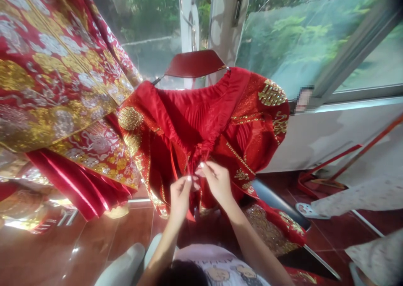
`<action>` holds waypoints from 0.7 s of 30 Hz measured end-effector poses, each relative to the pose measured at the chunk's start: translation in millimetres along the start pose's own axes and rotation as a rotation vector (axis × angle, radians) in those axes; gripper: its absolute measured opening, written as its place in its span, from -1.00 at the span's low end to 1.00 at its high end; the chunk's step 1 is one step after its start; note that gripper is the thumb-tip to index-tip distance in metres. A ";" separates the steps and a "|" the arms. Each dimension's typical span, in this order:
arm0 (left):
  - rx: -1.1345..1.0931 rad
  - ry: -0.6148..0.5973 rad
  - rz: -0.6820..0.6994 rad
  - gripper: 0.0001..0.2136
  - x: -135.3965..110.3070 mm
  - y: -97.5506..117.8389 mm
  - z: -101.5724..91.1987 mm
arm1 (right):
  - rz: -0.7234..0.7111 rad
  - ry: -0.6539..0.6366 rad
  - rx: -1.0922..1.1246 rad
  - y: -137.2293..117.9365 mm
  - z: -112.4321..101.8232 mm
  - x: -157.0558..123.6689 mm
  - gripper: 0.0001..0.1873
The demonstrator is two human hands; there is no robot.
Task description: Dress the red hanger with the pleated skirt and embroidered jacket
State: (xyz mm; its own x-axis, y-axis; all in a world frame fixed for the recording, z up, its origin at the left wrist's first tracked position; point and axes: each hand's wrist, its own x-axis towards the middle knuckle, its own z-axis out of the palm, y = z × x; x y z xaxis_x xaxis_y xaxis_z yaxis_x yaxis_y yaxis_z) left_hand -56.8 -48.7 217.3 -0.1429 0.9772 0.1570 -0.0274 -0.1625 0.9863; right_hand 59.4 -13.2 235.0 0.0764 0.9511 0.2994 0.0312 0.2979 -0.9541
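Red satin jacket (201, 118) on wooden hanger (193, 63); your left hand (181, 193) and right hand (217, 181) both pinch its front closure; tug downward and the slick shoulders may slip off.

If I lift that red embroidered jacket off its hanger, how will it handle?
Probably floppy: the red jacket sags in folds below the hanger. Likely slippery, since its lining looks like shiny satin. The dense gold beadwork suggests it is heavy for its size.
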 end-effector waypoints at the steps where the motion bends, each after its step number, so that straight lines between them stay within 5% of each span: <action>1: -0.024 -0.032 -0.019 -0.65 -1.9 -0.1 2.1 | 0.053 -0.038 0.077 -4.2 0.9 -4.4 -0.68; 6: -0.130 -0.113 -0.084 -0.69 -2.2 -4.7 1.0 | 0.158 -0.177 0.316 -27.0 3.5 -13.5 -0.83; 9: -0.201 0.014 -0.060 -0.66 -0.6 -6.9 -11.6 | 0.131 -0.128 0.331 -27.2 4.1 -15.1 -0.87; 13: 0.076 0.243 0.215 -0.76 -1.3 9.8 -26.8 | 0.126 -0.065 0.297 -18.7 7.0 -18.6 -0.87; 17: 0.482 0.147 0.642 -0.87 9.5 40.4 -20.8 | 0.023 -0.050 0.246 -15.0 11.7 -22.4 -0.88; 21: 0.585 0.188 0.642 -0.96 32.1 49.4 -1.8 | -0.054 -0.029 0.153 -13.4 11.8 -24.9 -0.89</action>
State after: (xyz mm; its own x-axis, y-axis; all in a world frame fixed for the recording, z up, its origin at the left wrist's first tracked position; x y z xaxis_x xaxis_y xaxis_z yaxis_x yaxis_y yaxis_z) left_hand -64.6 -25.6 271.0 -0.1184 0.6750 0.7282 0.6163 -0.5251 0.5869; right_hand 45.3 -39.9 240.3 0.0500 0.9347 0.3519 -0.1183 0.3554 -0.9272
